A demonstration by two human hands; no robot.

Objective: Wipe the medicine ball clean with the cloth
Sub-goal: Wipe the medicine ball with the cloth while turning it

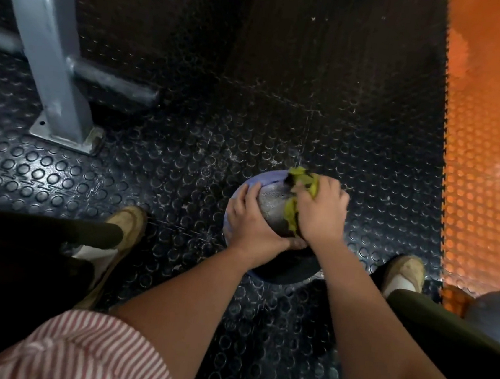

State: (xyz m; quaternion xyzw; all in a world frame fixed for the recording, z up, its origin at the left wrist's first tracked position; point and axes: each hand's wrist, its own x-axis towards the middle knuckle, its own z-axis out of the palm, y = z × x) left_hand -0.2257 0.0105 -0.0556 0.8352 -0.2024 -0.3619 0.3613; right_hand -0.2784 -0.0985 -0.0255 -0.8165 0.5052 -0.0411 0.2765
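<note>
The medicine ball (pixel 273 205), grey and black with a purple-blue band, sits on the studded black floor between my feet. My left hand (pixel 251 223) lies curved over its left side, thumb wrapped along the near face, steadying it. My right hand (pixel 320 212) grips a crumpled yellow-green cloth (pixel 303 179) and presses it against the ball's upper right. Part of the cloth shows under my palm; the rest is hidden by my fingers.
A grey metal machine post (pixel 55 61) with a bolted foot plate stands at the left. An orange studded mat (pixel 493 153) borders the black floor on the right. Another dark ball (pixel 495 310) lies at the right edge. My shoes (pixel 124 231) flank the ball.
</note>
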